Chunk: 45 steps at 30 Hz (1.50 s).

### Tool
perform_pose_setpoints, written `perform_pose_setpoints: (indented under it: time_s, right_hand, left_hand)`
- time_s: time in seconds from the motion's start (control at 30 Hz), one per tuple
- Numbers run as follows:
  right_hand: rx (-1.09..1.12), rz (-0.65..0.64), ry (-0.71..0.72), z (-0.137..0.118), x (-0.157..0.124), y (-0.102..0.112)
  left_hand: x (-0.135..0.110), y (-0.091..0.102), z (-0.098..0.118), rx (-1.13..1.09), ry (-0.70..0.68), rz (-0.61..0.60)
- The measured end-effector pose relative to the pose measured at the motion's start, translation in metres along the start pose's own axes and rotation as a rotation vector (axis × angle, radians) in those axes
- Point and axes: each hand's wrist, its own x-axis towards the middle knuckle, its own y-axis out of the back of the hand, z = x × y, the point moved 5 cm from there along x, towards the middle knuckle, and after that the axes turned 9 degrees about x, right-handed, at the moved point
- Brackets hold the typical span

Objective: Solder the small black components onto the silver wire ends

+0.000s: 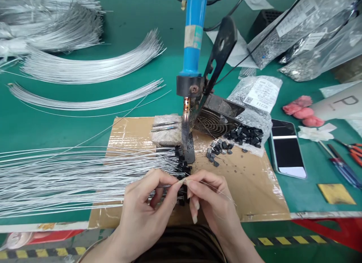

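Note:
My left hand (pixel 152 202) and my right hand (pixel 212 197) meet fingertip to fingertip in front of the heat gun, both closed in a pinch. Between them is the end of a thin wire (pixel 210 187), which trails across my right hand toward the lower right. What exactly sits at the fingertips is too small to make out. Just behind and left of my hands spreads a layer of white wires (pixel 85 176), their right ends fitted with small black connectors (pixel 183 168). Over these ends points the metal nozzle (pixel 185 123) of the blue heat gun (pixel 194 40).
A cardboard sheet (pixel 254 187) lies beneath the work. Loose black pieces (pixel 219 148) spill from a plastic bag (pixel 254 93) beside a fan (pixel 215 120). To the right are a phone (pixel 288 150), tweezers (pixel 343 168) and orange-handled pliers (pixel 355 152). Wire bundles (pixel 93 67) lie back left.

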Motion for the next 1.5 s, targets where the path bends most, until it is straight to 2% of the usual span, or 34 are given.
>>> perform_pose_setpoints:
  time_s: [0.27, 0.63, 1.1, 1.5]
  right_hand:
    - [-0.073, -0.035, -0.101, -0.007, 0.002, 0.004]
    - [0.058, 0.029, -0.044, 0.002, 0.002, -0.002]
    - [0.142, 0.075, 0.02, 0.012, -0.003, -0.004]
    - [0.091, 0.065, 0.052, 0.01, -0.003, -0.003]
  left_hand:
    - [0.001, 0.0, -0.002, 0.028, -0.026, -0.072]
    - [-0.003, -0.004, -0.007, -0.023, -0.001, 0.049]
    - [-0.008, -0.012, -0.015, -0.097, 0.109, 0.087]
    - [-0.01, -0.01, -0.016, -0.084, 0.095, 0.091]
